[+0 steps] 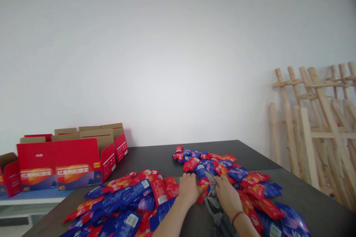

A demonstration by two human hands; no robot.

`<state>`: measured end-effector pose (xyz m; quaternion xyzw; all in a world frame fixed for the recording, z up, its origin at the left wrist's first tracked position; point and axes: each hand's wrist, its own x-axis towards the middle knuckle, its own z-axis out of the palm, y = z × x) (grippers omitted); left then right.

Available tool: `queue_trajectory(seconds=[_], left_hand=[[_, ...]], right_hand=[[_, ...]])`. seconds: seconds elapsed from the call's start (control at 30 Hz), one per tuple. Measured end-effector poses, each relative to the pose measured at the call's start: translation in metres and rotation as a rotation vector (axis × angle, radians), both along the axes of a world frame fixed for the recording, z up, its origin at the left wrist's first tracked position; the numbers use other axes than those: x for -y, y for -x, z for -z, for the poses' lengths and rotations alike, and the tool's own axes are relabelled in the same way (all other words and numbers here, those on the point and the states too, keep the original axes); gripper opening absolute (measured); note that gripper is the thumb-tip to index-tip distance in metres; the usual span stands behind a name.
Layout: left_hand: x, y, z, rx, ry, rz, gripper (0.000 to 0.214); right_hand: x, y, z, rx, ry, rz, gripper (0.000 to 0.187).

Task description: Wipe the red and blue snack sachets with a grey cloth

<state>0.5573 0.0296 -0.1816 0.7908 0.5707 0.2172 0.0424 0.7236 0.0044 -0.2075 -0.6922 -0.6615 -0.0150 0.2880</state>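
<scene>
Grey and limp, a crumpled bag (213,203) lies between the forearms; the right hand (227,192) grips its edge, probably because such thin stuff slumps unsupported. The left hand (188,188) curls near a red pouch (205,184) — whether it holds anything, I cannot tell. Loose pouches (159,190) flank both hands on the dark table (155,157) — presumably spread there for easy reach.

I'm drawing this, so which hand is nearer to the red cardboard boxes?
The left hand. It is to the right of the red cardboard boxes, apart from them. The right hand is farther right, beside some crumpled gray material.
</scene>
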Motion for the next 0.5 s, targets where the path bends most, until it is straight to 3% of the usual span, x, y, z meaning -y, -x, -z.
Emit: queue_trajectory(seconds=[0.13, 0.23, 0.33, 0.4, 0.5], left_hand=[[-0.018, -0.030, 0.008, 0.120, 0.228, -0.055, 0.064], [-0.023, -0.023, 0.004, 0.252, 0.307, -0.023, 0.047], [-0.020, -0.009, -0.001, 0.369, 0.245, 0.001, 0.032], [-0.014, -0.005, 0.002, 0.669, 0.187, 0.017, 0.034], [0.002, -0.009, 0.018, 1.306, 0.205, 0.059, 0.043]], right_hand=[[0.000, -0.003, -0.002, -0.022, -0.026, -0.001, 0.036], [0.001, -0.005, -0.004, -0.058, -0.042, 0.014, 0.037], [-0.001, -0.006, -0.007, -0.156, -0.060, 0.015, 0.036], [-0.002, -0.002, -0.009, -0.269, -0.064, -0.036, 0.035], [-0.002, 0.010, -0.010, -0.452, 0.007, -0.226, 0.039]])
